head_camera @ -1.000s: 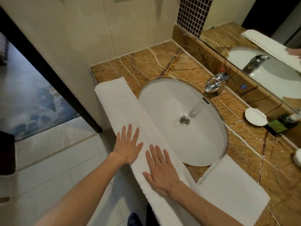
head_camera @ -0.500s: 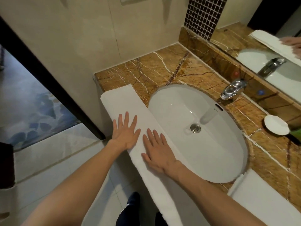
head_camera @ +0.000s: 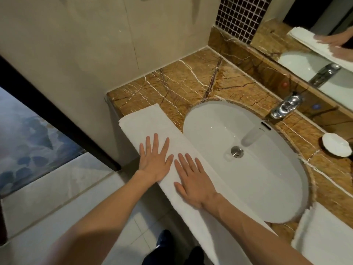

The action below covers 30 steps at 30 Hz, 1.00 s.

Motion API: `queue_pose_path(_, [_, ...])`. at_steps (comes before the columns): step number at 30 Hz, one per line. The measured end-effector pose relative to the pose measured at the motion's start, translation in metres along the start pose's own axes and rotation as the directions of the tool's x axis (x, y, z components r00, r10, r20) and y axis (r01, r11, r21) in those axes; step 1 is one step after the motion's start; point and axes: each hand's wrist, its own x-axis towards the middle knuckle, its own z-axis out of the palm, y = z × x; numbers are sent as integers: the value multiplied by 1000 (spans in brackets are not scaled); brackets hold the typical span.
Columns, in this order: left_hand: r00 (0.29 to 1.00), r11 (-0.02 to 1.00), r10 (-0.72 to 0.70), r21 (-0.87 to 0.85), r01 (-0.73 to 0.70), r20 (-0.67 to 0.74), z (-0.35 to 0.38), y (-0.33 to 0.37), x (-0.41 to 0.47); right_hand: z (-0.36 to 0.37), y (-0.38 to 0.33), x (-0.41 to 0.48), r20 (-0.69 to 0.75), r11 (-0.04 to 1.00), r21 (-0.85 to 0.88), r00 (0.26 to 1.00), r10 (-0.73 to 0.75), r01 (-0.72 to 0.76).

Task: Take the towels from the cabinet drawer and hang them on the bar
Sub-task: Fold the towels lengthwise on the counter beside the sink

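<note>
Plain white towel (head_camera: 145,121), folded into long strip, lying along sink's (head_camera: 267,178) front edge. Left hand (head_camera: 154,159), right hand (head_camera: 193,180) both flat on it, fingers spread. Tiny sink logo, too small to read.

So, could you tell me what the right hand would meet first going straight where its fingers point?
Probably only more of the long white folded towel under the right hand, then bare brown veined marble countertop; the left hand looks just clear of that line.
</note>
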Motion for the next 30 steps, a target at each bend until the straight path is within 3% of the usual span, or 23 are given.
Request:
queue_pose_path(5, [996, 997, 71, 30, -69, -63, -7, 5, -9, -22, 5, -13, -37, 997, 75, 999, -17, 19])
queue_pose_path(8, [963, 970, 229, -55, -239, -145, -19, 34, -7, -43, 23, -37, -95, 979, 171, 987, 129, -111])
queue_pose_path(11, [894, 880, 399, -189, -436, -202, -33, 93, -4, -55, 58, -74, -115, 929, 230, 940, 320, -289])
queue_pose_path(15, [762, 706, 621, -292, -645, -183, -39, 191, -23, -54, 111, -146, -168, 823, 208, 810, 562, -528])
queue_pose_path(20, [650, 617, 759, -363, -698, 40, -18, 298, -59, -45, 161, -253, -83, 617, 191, 614, 785, -764])
queue_pose_path(25, [644, 690, 722, -328, -645, 252, 11, 365, -92, -18, 180, -330, 223, 282, 265, 343, 912, -922])
queue_pose_path(30, [718, 744, 663, -295, -600, 211, 23, 395, -91, 2, 193, -360, 339, 72, 485, 263, 903, -871])
